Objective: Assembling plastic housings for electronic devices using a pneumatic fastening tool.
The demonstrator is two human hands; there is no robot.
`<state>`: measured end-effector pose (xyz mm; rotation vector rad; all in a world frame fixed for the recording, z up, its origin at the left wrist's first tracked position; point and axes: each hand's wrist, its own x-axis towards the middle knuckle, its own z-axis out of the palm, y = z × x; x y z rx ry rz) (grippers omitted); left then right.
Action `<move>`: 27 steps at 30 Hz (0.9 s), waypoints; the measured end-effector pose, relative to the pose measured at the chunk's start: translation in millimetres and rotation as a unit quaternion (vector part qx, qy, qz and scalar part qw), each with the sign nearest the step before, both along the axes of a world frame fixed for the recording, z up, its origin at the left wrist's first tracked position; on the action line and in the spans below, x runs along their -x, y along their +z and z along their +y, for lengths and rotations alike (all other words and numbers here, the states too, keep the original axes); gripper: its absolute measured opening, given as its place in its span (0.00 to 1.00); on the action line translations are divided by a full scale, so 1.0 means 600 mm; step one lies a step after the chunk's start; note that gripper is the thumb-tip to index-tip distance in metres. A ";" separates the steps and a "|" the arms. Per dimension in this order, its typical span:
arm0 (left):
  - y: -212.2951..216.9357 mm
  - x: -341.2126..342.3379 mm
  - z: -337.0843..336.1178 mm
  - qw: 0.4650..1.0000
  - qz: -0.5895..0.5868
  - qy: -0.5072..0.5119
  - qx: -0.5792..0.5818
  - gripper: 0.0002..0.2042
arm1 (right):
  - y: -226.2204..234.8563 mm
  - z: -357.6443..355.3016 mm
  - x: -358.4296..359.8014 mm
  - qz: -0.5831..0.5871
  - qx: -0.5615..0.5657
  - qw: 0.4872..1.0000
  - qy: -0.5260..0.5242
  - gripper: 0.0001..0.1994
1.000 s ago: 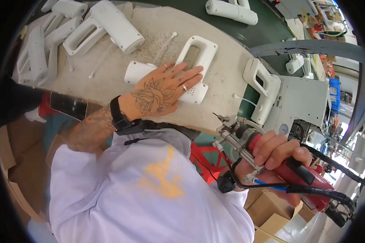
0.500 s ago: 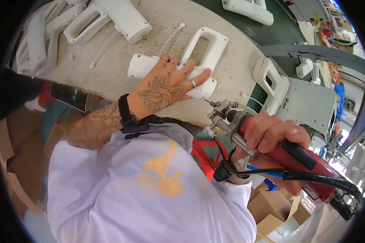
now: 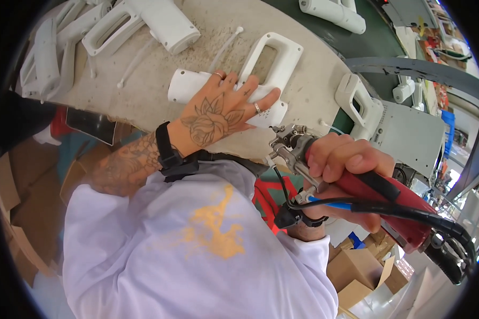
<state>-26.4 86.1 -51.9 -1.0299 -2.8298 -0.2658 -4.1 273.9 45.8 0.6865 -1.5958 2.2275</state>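
The white handled housing (image 3: 262,93) lies on the table (image 3: 143,106) directly beneath the fingers of the left hand (image 3: 213,119), its barrel running left to right and its handle extending away from them; these rest spread, palm down, without wrapping it. Farther off, the right hand (image 3: 351,159) clenches a red tool (image 3: 412,206), its metal nose angled leftward past the fingers, near the barrel's right end.

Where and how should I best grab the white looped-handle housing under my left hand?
Probably by the right-hand bar of its loop handle, coming from the right with fingers curling into the opening. The housing lies flat on the worktop, its loop pointing away from you and uncovered, while your left hand lies across its body.
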 end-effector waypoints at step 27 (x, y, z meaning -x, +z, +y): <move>0.010 -0.041 -0.019 0.997 -0.064 0.022 -0.034 0.40 | 0.047 -0.004 0.033 0.056 -0.049 0.996 0.040 0.45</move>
